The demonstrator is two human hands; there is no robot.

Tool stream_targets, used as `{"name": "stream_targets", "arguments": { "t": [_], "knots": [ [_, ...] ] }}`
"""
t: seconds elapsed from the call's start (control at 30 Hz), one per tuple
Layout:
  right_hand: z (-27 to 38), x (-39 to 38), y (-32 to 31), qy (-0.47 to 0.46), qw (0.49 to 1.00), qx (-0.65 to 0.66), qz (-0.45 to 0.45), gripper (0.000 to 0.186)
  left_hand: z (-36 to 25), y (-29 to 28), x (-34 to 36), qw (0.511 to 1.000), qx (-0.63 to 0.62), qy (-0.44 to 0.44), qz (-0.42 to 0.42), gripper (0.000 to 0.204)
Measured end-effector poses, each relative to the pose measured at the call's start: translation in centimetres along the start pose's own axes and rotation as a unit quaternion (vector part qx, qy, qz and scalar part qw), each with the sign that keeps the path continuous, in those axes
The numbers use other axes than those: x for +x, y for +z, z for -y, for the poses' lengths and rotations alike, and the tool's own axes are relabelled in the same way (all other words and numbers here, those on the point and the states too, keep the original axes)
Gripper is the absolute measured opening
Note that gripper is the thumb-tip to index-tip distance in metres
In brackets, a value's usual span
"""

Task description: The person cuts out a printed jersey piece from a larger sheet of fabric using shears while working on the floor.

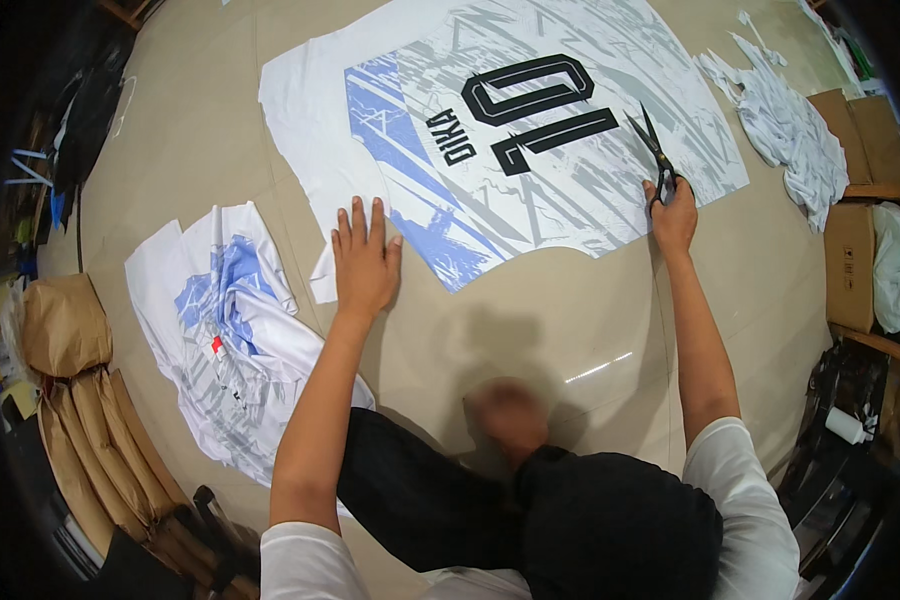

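Observation:
A printed jersey panel point(425, 210) in white, grey and pale blue, with large black printed characters, lies on plain white fabric point(305, 120) on the floor. My left hand point(365, 260) rests with fingers spread on the white fabric at the panel's lower left edge. My right hand point(673, 215) grips black scissors point(652, 140) at the handles over the right part of the panel, their blades pointing away from me and slightly parted. A crumpled pile of white and blue printed fabric point(200, 300) lies left of my left forearm.
Loose white fabric scraps point(800, 150) lie at upper right. Cardboard boxes point(850, 265) and a white bottle point(846, 426) are along the right side. Brown paper packages point(80, 430) and a paper bag point(65, 320) line the left. My bare foot point(510, 410) rests on the tiled floor point(590, 330).

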State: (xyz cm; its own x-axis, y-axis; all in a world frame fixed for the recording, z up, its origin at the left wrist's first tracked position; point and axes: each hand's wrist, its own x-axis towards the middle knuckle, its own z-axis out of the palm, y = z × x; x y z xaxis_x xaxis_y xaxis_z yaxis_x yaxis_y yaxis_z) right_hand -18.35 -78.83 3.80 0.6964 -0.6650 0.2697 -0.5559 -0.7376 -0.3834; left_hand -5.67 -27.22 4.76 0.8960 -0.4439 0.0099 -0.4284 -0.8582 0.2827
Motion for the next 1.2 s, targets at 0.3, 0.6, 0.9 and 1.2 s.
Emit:
{"name": "stream_targets", "arguments": {
  "t": [0.3, 0.6, 0.9, 1.2],
  "knots": [
    [-5.8, 3.3, -2.5, -0.030, 0.999, -0.015, 0.043, 0.069, -8.5, -2.3, -8.0, 0.998, 0.009, 0.000, 0.064, 0.075],
    [-6.8, 1.3, -3.6, 0.030, 0.999, -0.007, -0.013, 0.067, -6.3, -2.3, -3.8, 0.998, -0.053, 0.016, 0.008, 0.075],
    [-2.3, 2.9, -0.1, 0.038, 0.997, 0.036, -0.052, 0.067, 0.4, -0.1, 3.8, 0.998, 0.002, -0.068, -0.003, 0.081],
    [2.4, 4.3, 4.3, -0.018, 0.998, 0.011, -0.051, 0.069, 1.7, 0.6, 1.3, 0.997, 0.021, -0.073, -0.020, 0.079]
  ]
}}
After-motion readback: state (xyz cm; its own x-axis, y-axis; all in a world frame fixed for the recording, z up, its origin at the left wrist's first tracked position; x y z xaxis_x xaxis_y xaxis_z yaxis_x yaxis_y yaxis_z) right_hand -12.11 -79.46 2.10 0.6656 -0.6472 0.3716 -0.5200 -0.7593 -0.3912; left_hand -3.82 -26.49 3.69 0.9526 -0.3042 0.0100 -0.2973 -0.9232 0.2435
